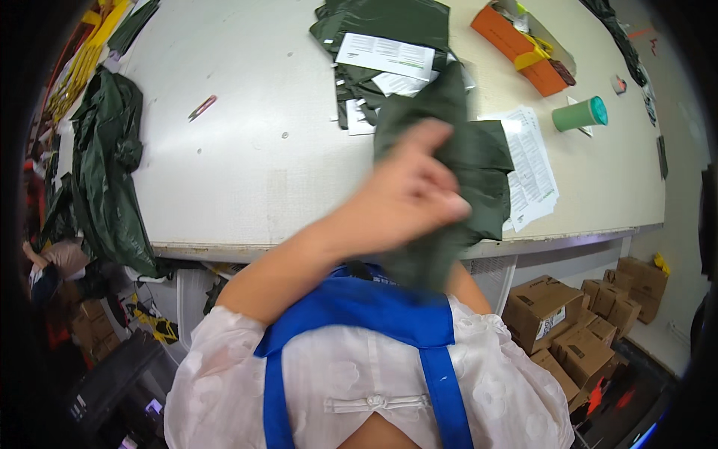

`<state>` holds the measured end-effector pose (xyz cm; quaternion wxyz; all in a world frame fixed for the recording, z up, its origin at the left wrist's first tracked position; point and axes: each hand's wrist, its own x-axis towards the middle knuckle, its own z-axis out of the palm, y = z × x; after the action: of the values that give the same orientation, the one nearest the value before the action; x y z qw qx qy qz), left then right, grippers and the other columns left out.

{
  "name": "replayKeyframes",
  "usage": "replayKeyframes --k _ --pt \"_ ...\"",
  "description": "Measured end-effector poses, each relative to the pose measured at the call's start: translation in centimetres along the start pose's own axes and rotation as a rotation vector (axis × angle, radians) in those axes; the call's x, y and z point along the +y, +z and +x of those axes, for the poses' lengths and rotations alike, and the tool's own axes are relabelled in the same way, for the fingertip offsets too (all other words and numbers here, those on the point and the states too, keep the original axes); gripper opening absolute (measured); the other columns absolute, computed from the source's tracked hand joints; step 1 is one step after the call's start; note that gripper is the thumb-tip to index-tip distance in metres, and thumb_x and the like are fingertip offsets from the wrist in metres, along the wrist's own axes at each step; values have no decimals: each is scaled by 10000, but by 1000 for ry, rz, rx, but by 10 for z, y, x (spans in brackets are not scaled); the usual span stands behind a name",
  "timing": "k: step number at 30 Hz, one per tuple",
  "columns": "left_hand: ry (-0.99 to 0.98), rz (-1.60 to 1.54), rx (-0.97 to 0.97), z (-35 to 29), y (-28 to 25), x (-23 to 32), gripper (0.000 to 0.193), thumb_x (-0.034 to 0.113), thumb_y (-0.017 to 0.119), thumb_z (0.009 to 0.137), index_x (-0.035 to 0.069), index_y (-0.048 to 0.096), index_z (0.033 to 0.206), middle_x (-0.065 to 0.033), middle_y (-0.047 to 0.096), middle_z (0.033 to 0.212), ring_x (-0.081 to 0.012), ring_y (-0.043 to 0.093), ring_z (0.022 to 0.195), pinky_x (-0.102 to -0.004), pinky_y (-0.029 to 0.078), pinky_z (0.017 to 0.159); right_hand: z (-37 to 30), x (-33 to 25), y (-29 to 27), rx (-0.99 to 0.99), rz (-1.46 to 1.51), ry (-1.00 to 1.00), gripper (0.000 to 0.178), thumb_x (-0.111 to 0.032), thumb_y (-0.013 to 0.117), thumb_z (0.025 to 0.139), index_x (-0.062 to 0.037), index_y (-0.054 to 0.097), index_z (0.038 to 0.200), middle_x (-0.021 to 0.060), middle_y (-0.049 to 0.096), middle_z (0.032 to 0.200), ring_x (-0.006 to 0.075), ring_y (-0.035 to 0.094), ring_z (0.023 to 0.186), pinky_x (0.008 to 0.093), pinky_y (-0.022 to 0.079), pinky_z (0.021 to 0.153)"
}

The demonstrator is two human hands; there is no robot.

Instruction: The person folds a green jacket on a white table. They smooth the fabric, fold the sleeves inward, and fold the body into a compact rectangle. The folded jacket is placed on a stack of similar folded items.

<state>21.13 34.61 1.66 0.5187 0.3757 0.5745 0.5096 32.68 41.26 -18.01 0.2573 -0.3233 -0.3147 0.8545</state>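
My left hand (419, 183) is over a dark green cloth piece (456, 97), smeared by motion. Its fingers look apart, and nothing shows between them. The cloth stands up off the table and hangs down toward my blue apron (359, 299). Behind it my right hand is hidden; only part of the right forearm (469, 288) shows. Another folded dark green piece (490, 172) lies just right of my left hand, partly over a fan of white printed sheets (535, 168). Beyond the hands is a stack of folded dark green pieces (400, 19) with a white printed card (385, 55) on it.
Pink-handled thread snips (203, 108) lie on the white table (224, 172). At the back right are an open orange box (516, 49) and a green cup (580, 114). Dark green material (108, 165) drapes over the left edge. Cardboard boxes (546, 307) stand below right.
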Motion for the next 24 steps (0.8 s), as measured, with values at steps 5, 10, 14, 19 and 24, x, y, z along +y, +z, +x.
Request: replayKeyframes --k 5,10,14,19,24 --pt "142 563 42 20 49 -102 655 267 646 830 63 348 1376 -227 262 1416 -367 305 1295 -411 304 1061 -23 -24 -24 55 150 18 569 -410 333 989 -52 288 1429 138 280 1489 245 283 1360 356 207 1112" --pt "-469 -407 153 4 35 -181 775 341 599 886 128 135 1469 -152 250 1446 -315 297 1305 -453 333 1029 -33 -35 -33 77 109 8 541 -390 361 984 -61 329 1412 135 299 1481 242 296 1354 357 217 1109" --pt "-522 -786 135 5 37 -164 830 314 603 890 117 48 1475 -161 241 1460 -303 286 1325 -471 326 1043 -37 -45 -36 92 -188 -37 519 -373 384 980 -68 363 1399 133 314 1474 240 306 1350 359 224 1106" --pt "-479 -870 211 9 44 -178 762 276 597 895 133 111 1464 -129 309 1418 -265 363 1278 -460 376 1022 -75 -106 -46 -348 -1815 217 493 -353 413 975 -77 404 1383 131 333 1466 237 319 1344 361 233 1102" --pt "-397 -752 320 8 51 -193 780 150 636 858 90 117 1437 -167 338 1379 -276 396 1247 -386 401 1007 -117 -223 -134 -289 -800 306 266 -144 509 900 56 623 1033 183 652 1033 215 637 931 337 521 744"
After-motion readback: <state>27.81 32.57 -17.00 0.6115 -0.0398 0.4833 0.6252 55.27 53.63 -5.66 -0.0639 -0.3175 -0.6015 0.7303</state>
